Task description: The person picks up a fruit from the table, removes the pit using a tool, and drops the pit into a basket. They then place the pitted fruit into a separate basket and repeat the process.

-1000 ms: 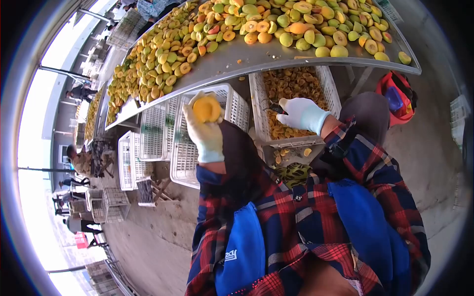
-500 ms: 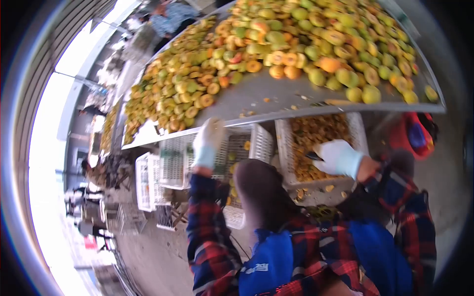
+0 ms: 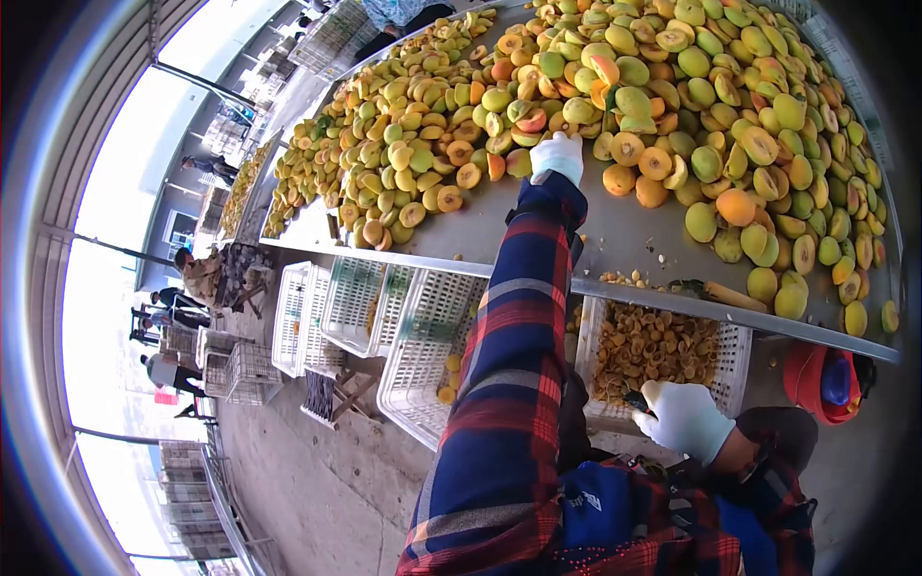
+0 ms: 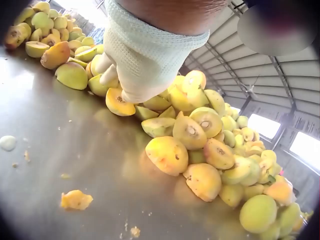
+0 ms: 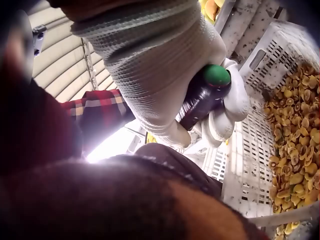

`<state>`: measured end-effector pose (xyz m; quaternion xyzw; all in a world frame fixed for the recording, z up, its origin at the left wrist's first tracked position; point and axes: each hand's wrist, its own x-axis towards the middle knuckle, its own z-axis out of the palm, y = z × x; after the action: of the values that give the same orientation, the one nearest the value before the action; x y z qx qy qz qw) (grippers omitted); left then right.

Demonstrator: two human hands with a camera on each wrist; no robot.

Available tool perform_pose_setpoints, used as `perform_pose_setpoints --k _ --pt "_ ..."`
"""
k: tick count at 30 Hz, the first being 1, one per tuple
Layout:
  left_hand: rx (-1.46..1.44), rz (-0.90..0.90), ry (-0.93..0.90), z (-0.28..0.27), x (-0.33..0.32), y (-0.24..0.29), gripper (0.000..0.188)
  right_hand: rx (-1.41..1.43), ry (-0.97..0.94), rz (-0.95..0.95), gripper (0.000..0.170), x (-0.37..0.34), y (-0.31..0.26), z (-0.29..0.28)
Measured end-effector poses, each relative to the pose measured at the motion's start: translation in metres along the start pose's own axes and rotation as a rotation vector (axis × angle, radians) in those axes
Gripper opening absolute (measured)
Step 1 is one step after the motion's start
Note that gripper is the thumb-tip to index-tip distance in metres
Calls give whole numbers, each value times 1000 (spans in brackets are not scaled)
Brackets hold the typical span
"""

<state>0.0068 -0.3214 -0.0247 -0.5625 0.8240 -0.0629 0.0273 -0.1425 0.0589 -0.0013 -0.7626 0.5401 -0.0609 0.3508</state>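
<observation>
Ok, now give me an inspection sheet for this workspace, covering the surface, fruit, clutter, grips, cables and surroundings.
Surface: grey metal table, partly bare along its near side.
Job's things: heap of yellow-green fruit, many halved; glossy dark-handled tool with a green end.
Clutter: small orange fruit scrap, pale crumbs, tan stick-like piece, all on the table.
Grips: white-gloved left grip at the heap's near edge, any hold unclear; white-gloved right grip holds the tool.
Cables: nothing seen.
Surroundings: grey concrete floor, white plastic crate holding brownish-orange fruit pieces, red container, people in the background.
</observation>
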Motion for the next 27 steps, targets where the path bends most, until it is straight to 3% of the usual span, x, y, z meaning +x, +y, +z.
perform_pose_setpoints --k 5,7,9,13,15,17,18,20,21,22,23,25,27 --pt "-66 -107 -57 -10 -4 3 25 14 -16 3 32 -6 -3 -1" --pt "-68 -242 -97 -6 -7 -1 25 16 -3 2 32 -8 -4 -3" --pt "50 -254 28 -4 -23 -5 24 5 13 -15 32 -11 -4 -2" --pt "191 -250 94 -2 -46 -30 23 -24 20 -14 33 -14 -2 -1" --pt "147 -283 216 1 -66 -38 30 -39 54 -26 33 -13 -1 -1" --pt "-108 -386 -34 4 -82 -44 37 -61 45 -23 32 -10 -2 -2" --pt "-106 -391 -34 2 -96 -47 37 -60 67 -42 33 -9 -3 -2" --pt "-388 -307 38 -2 -120 -47 29 -74 93 -25 33 -7 -3 -2" --pt "-620 -253 200 11 -128 -52 32 -57 133 -5 35 -5 -5 -3" --pt "-1132 -294 175 3 -140 -44 38 -23 185 4 35 -4 -7 -4" --pt "-1441 -314 49 -21 -157 -37 37 28 215 29 35 -2 -10 -6" --pt "-1822 -268 -104 -42 -177 -34 35 111 372 -14 33 1 -10 -5" --pt "-2029 -364 -202 -73 -200 -15 41 164 523 -77 33 3 -13 -2"
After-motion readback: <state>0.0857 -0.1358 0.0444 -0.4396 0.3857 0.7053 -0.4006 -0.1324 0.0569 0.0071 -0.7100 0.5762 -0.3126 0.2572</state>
